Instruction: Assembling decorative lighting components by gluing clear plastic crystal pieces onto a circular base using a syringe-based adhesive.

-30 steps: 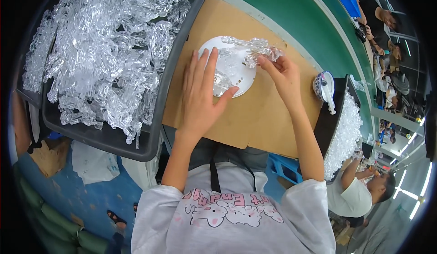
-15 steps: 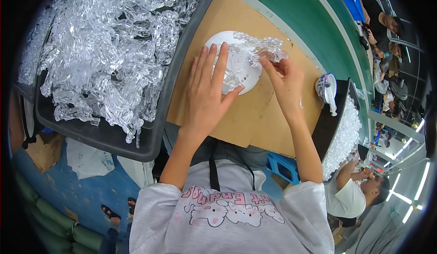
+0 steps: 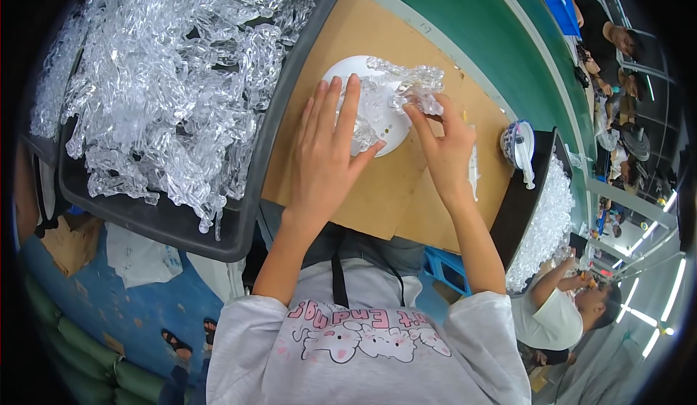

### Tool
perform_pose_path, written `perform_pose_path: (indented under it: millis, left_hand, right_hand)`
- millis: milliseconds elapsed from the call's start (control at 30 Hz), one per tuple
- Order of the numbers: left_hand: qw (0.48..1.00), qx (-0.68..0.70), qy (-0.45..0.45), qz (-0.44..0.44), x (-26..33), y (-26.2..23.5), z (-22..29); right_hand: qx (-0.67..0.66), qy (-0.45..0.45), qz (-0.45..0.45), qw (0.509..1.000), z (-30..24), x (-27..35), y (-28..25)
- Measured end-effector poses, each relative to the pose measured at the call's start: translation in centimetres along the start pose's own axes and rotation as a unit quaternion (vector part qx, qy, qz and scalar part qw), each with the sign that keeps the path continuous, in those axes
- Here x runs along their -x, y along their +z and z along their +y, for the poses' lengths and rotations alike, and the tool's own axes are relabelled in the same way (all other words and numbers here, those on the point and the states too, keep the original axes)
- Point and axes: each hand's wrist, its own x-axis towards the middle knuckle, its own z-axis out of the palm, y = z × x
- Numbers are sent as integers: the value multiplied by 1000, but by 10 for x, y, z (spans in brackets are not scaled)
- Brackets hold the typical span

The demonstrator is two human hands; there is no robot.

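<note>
Clear plastic strip (image 3: 396, 89), crinkled and moulded, is being handled on top of a white round disc (image 3: 356, 78) near the far edge of the brown cardboard sheet (image 3: 377, 187) that is covering the bench.

Head view, the only one:
- Strip is lying with its long axis running roughly left to right across the disc, its right end being raised slightly off the cardboard, its left end being pressed down over the disc's middle.
- Left hand (image 3: 327, 162) is being held flat and spread, palm down, fingers pointing toward the far edge; fingertips are resting on the disc and the strip's near side. Nothing is being grasped by it; it is pinning, not pinching.
- Right hand (image 3: 446, 151) is being closed in a pinch on the strip's right end, thumb and forefinger meeting on the plastic just beyond the disc's right rim.
- Strip is thus lying to the far side of both hands, between them; the right hand is nearer the free end, the left nearer the disc's centre.
- Dark tray (image 3: 247, 209) heaped with similar clear plastic pieces (image 3: 167, 78) is sitting off the cardboard's left edge, well apart from the hands.
- Tape roll (image 3: 517, 144) is standing at the cardboard's right edge, beside a second dark bin (image 3: 519, 216) of clear pieces.
- Green conveyor belt (image 3: 479, 42) is running along the far edge.
- Another person in a white shirt (image 3: 555, 318) is being seen at the lower right.
</note>
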Motion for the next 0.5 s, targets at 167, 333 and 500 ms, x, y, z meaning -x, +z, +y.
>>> perform_pose_path:
  millis: [167, 333, 500]
  left_hand:
    - [1000, -6, -9, -8, -1, -6, 2]
    - [1000, -10, 13, 6, -5, 2, 14]
    - [999, 40, -29, -10, 0, 8, 14]
  right_hand:
    - [51, -82, 15, 995, 5, -2, 7]
    - [92, -99, 61, 989, 16, 1, 0]
    - [177, -158, 94, 967, 10, 7, -19]
